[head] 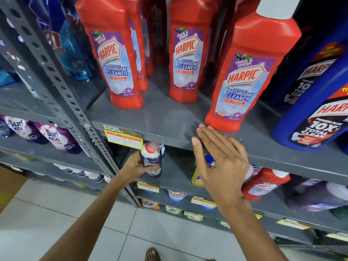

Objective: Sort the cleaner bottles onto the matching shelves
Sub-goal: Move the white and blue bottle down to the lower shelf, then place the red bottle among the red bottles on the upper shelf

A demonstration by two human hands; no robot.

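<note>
Several red Harpic bathroom cleaner bottles stand on the grey upper shelf [169, 121]; the nearest one [244, 76] is at the front edge on the right. My right hand [220, 162] is flat with fingers apart, its fingertips just short of that bottle's base, and it holds nothing. My left hand [137, 166] grips a small dark-labelled bottle with a white and red cap [151, 159] at the shelf below. A red Harpic bottle [263, 184] lies tilted on that lower shelf, and a yellow bottle [196, 179] sits partly hidden behind my right hand.
Blue Harpic bottles [310, 113] stand at the right of the upper shelf. A perforated grey upright [62, 85] divides off the left bay with Surf Excel pouches [56, 138]. Price tags [123, 137] hang on the shelf edges. Detergent packs fill lower shelves above a tiled floor.
</note>
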